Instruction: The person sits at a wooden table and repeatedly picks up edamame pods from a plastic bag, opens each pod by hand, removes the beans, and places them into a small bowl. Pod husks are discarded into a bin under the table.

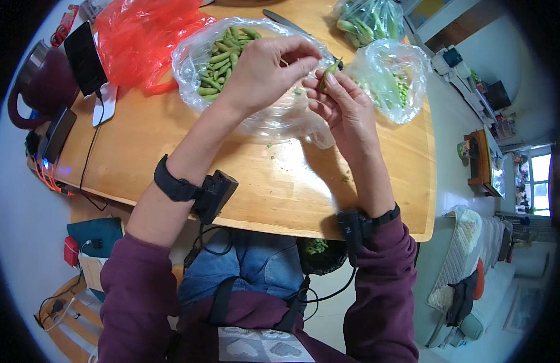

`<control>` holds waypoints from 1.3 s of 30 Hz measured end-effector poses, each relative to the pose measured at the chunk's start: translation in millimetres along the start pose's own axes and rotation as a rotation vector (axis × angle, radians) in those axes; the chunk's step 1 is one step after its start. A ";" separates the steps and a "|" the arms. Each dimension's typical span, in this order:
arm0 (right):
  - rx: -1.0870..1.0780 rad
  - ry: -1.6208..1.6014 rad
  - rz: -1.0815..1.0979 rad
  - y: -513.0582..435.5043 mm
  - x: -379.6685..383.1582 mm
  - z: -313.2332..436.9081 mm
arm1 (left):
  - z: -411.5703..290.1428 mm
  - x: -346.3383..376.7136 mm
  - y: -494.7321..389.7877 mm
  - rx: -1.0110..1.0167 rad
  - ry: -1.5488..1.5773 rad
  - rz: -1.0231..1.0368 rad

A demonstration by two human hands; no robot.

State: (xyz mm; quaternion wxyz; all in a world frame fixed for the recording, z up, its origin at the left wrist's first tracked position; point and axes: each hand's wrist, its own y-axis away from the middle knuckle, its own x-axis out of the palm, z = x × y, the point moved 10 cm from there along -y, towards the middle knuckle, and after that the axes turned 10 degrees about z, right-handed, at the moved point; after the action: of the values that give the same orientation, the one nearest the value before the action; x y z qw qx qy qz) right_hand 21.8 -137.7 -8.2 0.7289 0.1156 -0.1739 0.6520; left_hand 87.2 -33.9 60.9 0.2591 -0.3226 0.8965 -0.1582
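My right hand [348,97] grips a green soybean pod [331,72] between thumb and fingers, its stem tip pointing up. Close beside it, my left hand [273,68] is bent at the wrist, thumb and forefinger tips near each other; whether anything is between them cannot be told. Beneath the left hand, a clear plastic bag [189,50] lies spread, with a heap of soybean pods [223,61] inside, partly hidden by that hand. Right of my right hand, another clear plastic bag [384,63] holds shelled green beans [401,86].
A red plastic bag [139,41], phone [84,59] and maroon kettle [48,86] are on the left. A knife [284,22] lies behind the pods, near a bag of green vegetables [371,25]. Below the table edge, a black bag [327,261] holds green scraps.
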 end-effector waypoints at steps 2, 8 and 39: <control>0.006 0.075 0.068 0.7 5.9 -0.2 | 15.7 -2.7 1.7 -0.125 0.099 -0.012; 0.004 0.183 0.092 1.6 8.4 1.0 | 29.9 6.7 4.4 -0.215 0.139 0.131; 0.169 -0.184 0.296 3.0 12.7 -17.9 | 27.4 17.6 5.9 -0.186 0.425 0.144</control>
State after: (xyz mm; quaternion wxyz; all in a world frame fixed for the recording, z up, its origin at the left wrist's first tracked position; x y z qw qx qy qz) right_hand 21.8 -118.7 -19.6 0.5940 0.2086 -0.1994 0.7509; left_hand 88.2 -44.3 29.5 0.0445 -0.2397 0.9624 -0.1202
